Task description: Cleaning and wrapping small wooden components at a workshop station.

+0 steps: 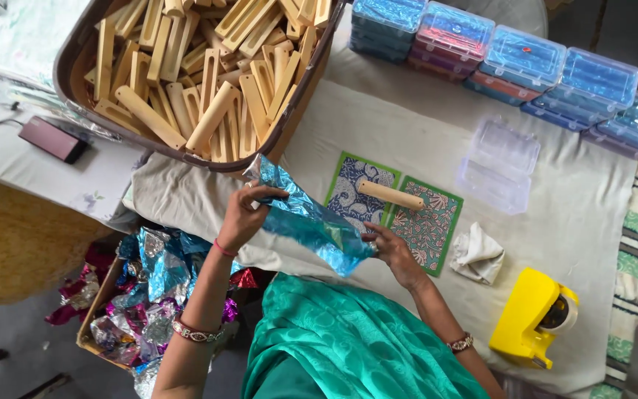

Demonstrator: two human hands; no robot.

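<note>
My left hand [245,214] and my right hand [393,251] hold a shiny blue foil sheet [308,222] between them, stretched over the near edge of the cloth-covered table [422,125]. Just beyond the foil lie two patterned cards with green borders, a blue one [352,185] and a pink-and-teal one [430,229]. A single pale wooden stick [390,196] rests across both cards. My right hand sits at the near edge of the pink-and-teal card.
A large basket [186,148] full of wooden sticks stands at the far left. Stacked clear lidded boxes [496,55] line the back, one open box [500,166] in front. A white cloth [476,255], a yellow tape dispenser [529,318], and a foil-filled crate [142,310] are near.
</note>
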